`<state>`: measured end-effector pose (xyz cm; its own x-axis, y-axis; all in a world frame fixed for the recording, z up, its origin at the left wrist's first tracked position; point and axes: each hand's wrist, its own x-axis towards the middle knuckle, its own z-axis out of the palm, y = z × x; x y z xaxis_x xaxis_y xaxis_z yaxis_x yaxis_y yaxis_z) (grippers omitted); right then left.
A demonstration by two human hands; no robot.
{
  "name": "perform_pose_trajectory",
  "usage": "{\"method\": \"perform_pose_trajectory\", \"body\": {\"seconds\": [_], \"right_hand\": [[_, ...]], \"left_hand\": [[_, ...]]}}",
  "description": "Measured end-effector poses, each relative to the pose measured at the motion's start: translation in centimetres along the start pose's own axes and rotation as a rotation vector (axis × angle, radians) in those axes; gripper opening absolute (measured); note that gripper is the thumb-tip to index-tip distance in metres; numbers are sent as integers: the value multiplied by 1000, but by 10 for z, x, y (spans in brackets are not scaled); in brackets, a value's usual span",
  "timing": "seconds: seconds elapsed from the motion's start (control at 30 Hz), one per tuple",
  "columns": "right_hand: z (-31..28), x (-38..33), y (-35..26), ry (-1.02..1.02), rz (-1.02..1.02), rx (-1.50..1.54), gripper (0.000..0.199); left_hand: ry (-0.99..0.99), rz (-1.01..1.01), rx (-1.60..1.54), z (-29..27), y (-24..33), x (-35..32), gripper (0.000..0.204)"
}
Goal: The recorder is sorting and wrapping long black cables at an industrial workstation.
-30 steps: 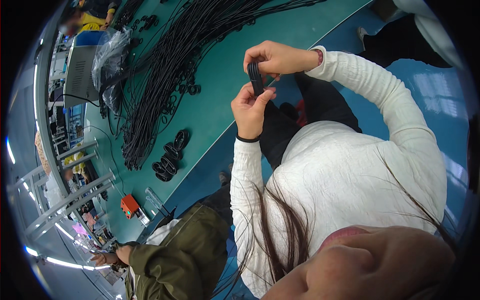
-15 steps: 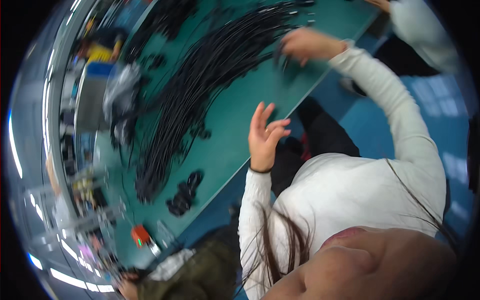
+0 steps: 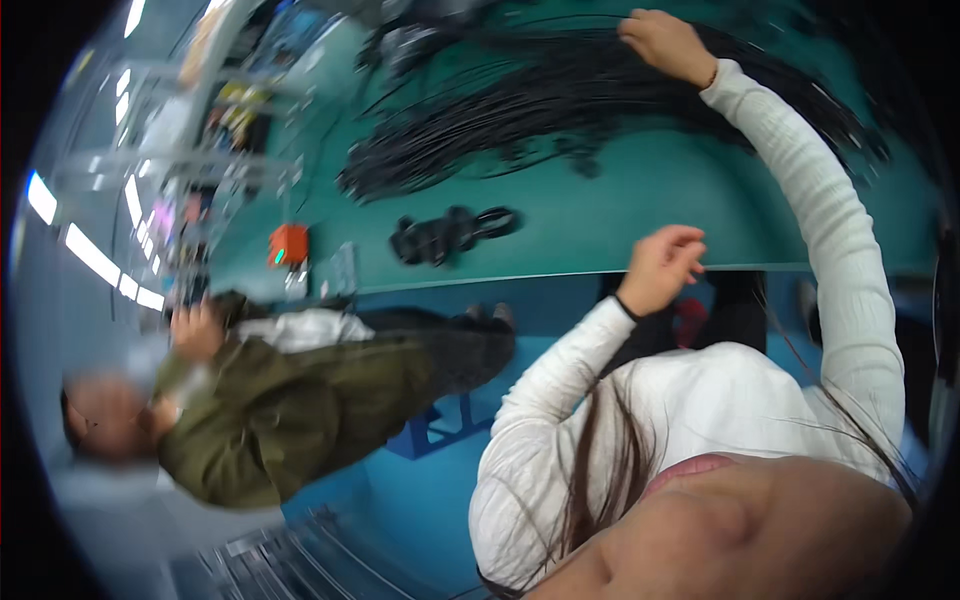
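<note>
A big pile of long black cables (image 3: pixel 600 100) lies spread over the green table (image 3: pixel 620 200). My right hand (image 3: pixel 665 45) reaches far out in a white sleeve and rests on top of the pile. Its fingers are hidden among the strands, so a grip does not show. My left hand (image 3: pixel 660 265) hovers at the table's near edge with its fingers loosely apart and nothing in it.
Coiled black cable bundles (image 3: pixel 450 235) lie near the table's front edge, with a small orange device (image 3: pixel 288 245) to their left. A co-worker in an olive jacket (image 3: pixel 280 410) sits at the left. Racks with clutter (image 3: pixel 190 150) stand beyond. The floor (image 3: pixel 420 500) is blue.
Both hands held a small black part close together before. My right hand has since gone out to the cable pile, my left hand has opened, and the view has swung round.
</note>
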<state>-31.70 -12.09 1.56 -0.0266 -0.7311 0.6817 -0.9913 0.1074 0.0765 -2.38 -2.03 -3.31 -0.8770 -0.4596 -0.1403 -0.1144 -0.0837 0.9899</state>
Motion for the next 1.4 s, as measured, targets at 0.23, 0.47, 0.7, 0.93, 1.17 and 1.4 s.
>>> {"method": "perform_pose_trajectory", "body": {"seconds": [0.23,0.47,0.7,0.93,1.17,1.4], "right_hand": [[126,49,73,-660,424,-123,23],[164,64,108,-421,206,354,24],[98,105,22,-499,281,135,27],[-59,224,11,407,204,385,19],[-162,263,-25,387,-338,291,13],[-219,187,-26,429,-288,290,14]], "left_hand": [[378,692,751,-28,-7,7,12],[300,712,690,-34,7,10,14],[235,596,672,-43,6,9,18],[186,660,669,-35,5,17,17],[454,824,791,-56,44,9,45],[1540,1311,1311,-169,227,61,78]]}}
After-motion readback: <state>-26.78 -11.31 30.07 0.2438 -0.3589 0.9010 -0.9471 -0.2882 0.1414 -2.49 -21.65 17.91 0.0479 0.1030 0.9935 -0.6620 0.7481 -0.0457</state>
